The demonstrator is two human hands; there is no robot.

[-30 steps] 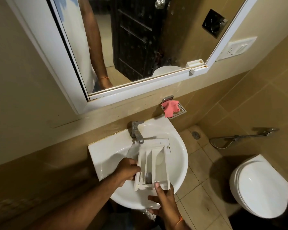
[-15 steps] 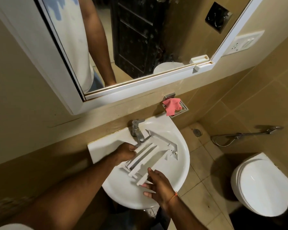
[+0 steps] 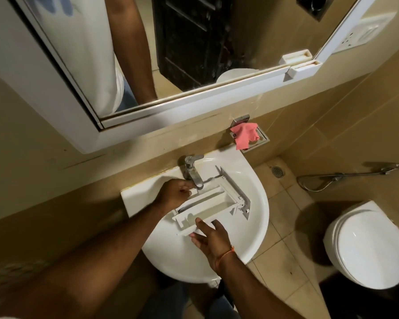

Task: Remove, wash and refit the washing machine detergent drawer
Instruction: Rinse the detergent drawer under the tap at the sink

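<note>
The left hand [image 3: 175, 192] curled its fingers round the drawer [image 3: 213, 203] at the edge nearest the tap [image 3: 194, 172], just left of the spout. The drawer lay over the basin [image 3: 247, 245], below the tap, open side up, its front panel toward the basin's right rim. The right hand [image 3: 211, 238] rested on the drawer's near edge, on the side away from the tap, thumb on top and fingers fairly straight beneath. Right of the tap, a pink cloth [image 3: 243, 134] sat in a wall dish. Farther right stood the toilet [image 3: 369, 247].
</note>
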